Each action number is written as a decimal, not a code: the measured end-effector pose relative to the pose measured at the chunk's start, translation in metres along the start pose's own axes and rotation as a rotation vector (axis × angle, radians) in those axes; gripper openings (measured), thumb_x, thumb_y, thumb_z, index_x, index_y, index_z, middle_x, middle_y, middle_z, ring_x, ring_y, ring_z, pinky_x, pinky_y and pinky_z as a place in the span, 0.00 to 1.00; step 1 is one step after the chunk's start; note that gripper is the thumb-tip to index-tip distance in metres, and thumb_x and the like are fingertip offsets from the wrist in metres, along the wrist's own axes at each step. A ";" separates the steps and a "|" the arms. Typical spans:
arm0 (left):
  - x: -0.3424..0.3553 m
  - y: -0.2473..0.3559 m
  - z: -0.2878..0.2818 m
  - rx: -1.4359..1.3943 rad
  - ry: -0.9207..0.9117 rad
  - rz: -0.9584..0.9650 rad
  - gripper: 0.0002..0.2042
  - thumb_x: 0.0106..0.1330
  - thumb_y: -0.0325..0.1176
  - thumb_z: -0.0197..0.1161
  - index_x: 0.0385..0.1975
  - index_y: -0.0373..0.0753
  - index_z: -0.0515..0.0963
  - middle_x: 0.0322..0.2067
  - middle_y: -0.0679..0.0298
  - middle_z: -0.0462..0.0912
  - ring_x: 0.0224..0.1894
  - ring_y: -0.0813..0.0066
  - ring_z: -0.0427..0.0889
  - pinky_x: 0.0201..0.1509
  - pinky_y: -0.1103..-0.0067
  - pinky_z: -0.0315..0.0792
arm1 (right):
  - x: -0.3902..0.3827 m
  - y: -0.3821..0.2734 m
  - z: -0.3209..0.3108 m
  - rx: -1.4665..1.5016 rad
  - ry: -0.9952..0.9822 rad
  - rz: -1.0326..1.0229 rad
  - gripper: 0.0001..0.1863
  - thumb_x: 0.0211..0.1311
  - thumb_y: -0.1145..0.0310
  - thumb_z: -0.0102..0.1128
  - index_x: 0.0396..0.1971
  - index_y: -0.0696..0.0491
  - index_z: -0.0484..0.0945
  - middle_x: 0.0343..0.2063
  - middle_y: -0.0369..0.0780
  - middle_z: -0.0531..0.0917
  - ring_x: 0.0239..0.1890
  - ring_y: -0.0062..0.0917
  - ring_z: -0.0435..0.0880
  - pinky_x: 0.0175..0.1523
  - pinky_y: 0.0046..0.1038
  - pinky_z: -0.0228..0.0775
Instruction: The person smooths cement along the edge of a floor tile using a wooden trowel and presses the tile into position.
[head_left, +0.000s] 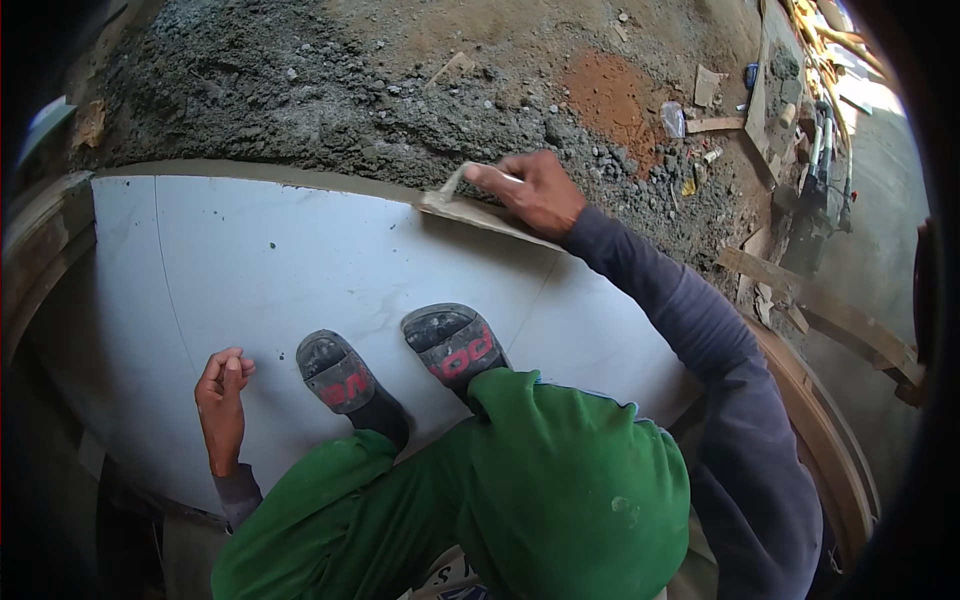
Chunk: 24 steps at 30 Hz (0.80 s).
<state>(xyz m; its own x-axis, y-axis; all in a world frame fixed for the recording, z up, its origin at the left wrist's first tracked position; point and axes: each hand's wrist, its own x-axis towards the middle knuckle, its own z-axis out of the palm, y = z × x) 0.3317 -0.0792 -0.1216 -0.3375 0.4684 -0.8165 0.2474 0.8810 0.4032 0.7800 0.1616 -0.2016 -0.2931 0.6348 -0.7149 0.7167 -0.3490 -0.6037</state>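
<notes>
My right hand (545, 193) grips the handle of a flat, mortar-smeared trowel (488, 217). Its long blade lies along the far edge of the white tiles (300, 250), by a narrow strip of smooth grey mortar (270, 175). Over the tiles at the left, beside my left slipper (340, 372), is my left hand (222, 395). Its fingers are curled together against the thumb, and nothing shows in them. Thin dark joints run between the tiles, and a few dark specks dot their surface.
Rough grey mortar (300, 110) and sandy ground lie beyond the tiles, with a reddish dirt patch (612, 105). Wooden frame pieces (45, 235) flank the left; a plank (820, 310) lies right. Scraps and pipes (825, 150) clutter the far right. My slippered feet rest on the tiles.
</notes>
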 end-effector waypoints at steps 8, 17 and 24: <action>-0.009 -0.020 -0.007 -0.005 0.090 0.031 0.17 0.82 0.41 0.57 0.53 0.34 0.82 0.40 0.64 0.86 0.45 0.75 0.84 0.54 0.76 0.76 | -0.041 0.086 -0.036 -0.081 0.031 0.071 0.36 0.68 0.36 0.67 0.23 0.61 0.89 0.12 0.36 0.77 0.18 0.19 0.72 0.24 0.34 0.64; -0.032 -0.047 0.022 0.024 0.019 -0.087 0.16 0.81 0.41 0.57 0.53 0.33 0.82 0.40 0.63 0.86 0.45 0.76 0.84 0.53 0.77 0.75 | -0.136 0.139 -0.107 -0.023 0.135 0.365 0.35 0.69 0.36 0.66 0.23 0.59 0.88 0.13 0.32 0.75 0.19 0.16 0.66 0.25 0.32 0.59; -0.031 -0.003 0.017 0.083 0.048 0.064 0.18 0.81 0.41 0.57 0.53 0.31 0.81 0.40 0.60 0.86 0.45 0.72 0.84 0.56 0.74 0.76 | -0.018 0.038 -0.010 0.035 -0.046 -0.018 0.39 0.69 0.35 0.66 0.18 0.62 0.85 0.11 0.37 0.75 0.18 0.20 0.72 0.24 0.36 0.65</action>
<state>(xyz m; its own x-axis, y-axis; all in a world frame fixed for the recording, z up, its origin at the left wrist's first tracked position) 0.3572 -0.0976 -0.1044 -0.3607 0.5282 -0.7687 0.3435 0.8415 0.4170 0.8187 0.1442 -0.2078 -0.3350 0.6094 -0.7186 0.6889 -0.3619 -0.6281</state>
